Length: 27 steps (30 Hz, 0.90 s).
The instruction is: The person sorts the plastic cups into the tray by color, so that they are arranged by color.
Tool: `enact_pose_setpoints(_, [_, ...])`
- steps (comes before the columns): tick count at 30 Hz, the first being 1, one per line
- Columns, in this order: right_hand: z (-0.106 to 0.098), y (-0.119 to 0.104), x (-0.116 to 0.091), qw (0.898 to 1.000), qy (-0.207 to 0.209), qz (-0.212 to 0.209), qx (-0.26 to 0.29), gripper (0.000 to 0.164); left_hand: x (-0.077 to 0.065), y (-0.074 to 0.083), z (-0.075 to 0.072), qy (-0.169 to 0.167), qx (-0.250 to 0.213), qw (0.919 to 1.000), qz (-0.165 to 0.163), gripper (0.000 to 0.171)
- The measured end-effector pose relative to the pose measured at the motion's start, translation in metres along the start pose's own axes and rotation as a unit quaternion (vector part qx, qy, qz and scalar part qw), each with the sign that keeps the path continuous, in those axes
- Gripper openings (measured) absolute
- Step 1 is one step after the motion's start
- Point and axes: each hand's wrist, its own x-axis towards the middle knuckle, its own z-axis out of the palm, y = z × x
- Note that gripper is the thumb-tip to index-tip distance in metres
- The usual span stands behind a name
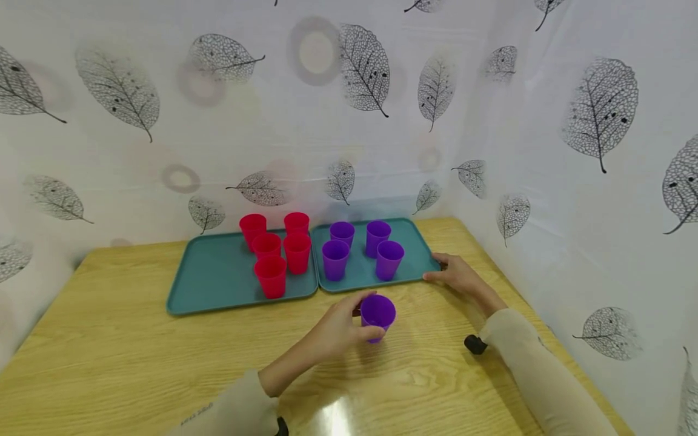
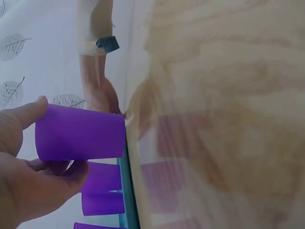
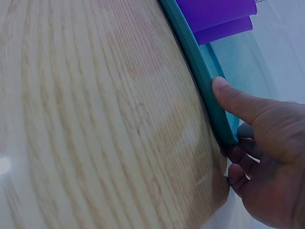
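Observation:
My left hand [image 1: 335,330] holds a purple cup [image 1: 378,312] upright in front of the trays, thumb on the near side and fingers round the far side. Seen from the left wrist, the cup [image 2: 81,133] sits between thumb and curled fingers. At the near right corner of the right-hand teal tray [image 1: 411,242], my right hand [image 1: 460,277] grips the edge. The right wrist view has the thumb [image 3: 233,99] on the tray's rim, with the other fingers curled at the corner. Several purple cups [image 1: 389,260] stand upright on that tray.
A second teal tray [image 1: 212,275] lies against the first on its left, with several red cups [image 1: 271,277] on its right half. Both rest on a wooden table [image 1: 136,357]. A white leaf-patterned curtain [image 1: 305,139] hangs behind and along the right side.

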Motion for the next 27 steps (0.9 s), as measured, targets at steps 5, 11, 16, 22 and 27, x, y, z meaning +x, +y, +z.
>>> enact_pose_setpoints(5, [0.0,-0.002,0.0,1.0,-0.004,0.008,-0.001,0.085,0.014,0.003,-0.011,0.048,0.008,0.9988,-0.008,0.077])
enact_pose_setpoints(11, [-0.001,-0.005,0.0,1.0,-0.005,0.017,0.001,0.085,0.032,0.008,-0.02,0.09,0.04,0.9951,-0.012,0.077])
enact_pose_setpoints(16, [-0.001,-0.005,0.0,1.0,-0.004,0.015,0.003,0.085,0.045,0.01,-0.022,0.11,0.064,0.9917,-0.018,0.078])
enact_pose_setpoints(22, [0.0,-0.004,-0.001,1.0,-0.007,0.012,0.016,0.084,0.058,0.006,-0.02,0.13,0.076,0.988,-0.035,0.078])
enact_pose_setpoints(27, [-0.001,-0.004,-0.001,1.0,-0.005,0.009,0.016,0.084,0.065,0.001,-0.019,0.142,0.077,0.9864,-0.032,0.077])
